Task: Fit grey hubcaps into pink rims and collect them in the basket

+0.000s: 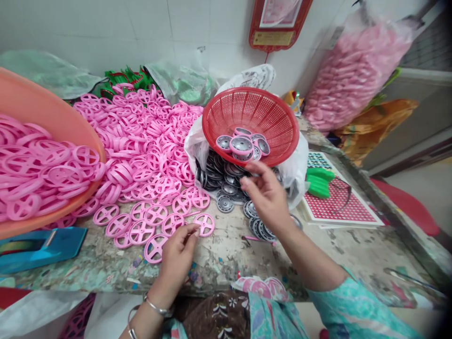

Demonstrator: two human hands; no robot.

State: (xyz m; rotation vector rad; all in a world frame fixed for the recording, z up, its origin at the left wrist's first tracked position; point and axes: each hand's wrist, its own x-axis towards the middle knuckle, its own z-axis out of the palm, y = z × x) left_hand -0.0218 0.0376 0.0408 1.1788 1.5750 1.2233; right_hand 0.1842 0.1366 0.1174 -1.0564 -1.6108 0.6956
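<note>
My left hand (181, 249) is low over the table, fingers and thumb drawn together at the edge of a pink four-spoked wheel ring (205, 225). More pink rings (155, 214) lie flat just beyond that hand. My right hand (266, 195) is raised in front of a red mesh basket (282, 127), fingers bent and apart, with nothing seen in them. Inside the basket sit several grey discs with pink rims (242, 145). Below it, loose grey wheel discs (225, 202) spill out of a white plastic bag (197, 146); my right hand covers some of them.
At left, an orange basin (52, 108) full of pink rings tilts toward a large heap (141, 136). A blue tape dispenser (52, 247) stands at the front left. To the right are sticker sheets (339, 207), a green plastic piece (319, 182) and a bag of pink parts (356, 70).
</note>
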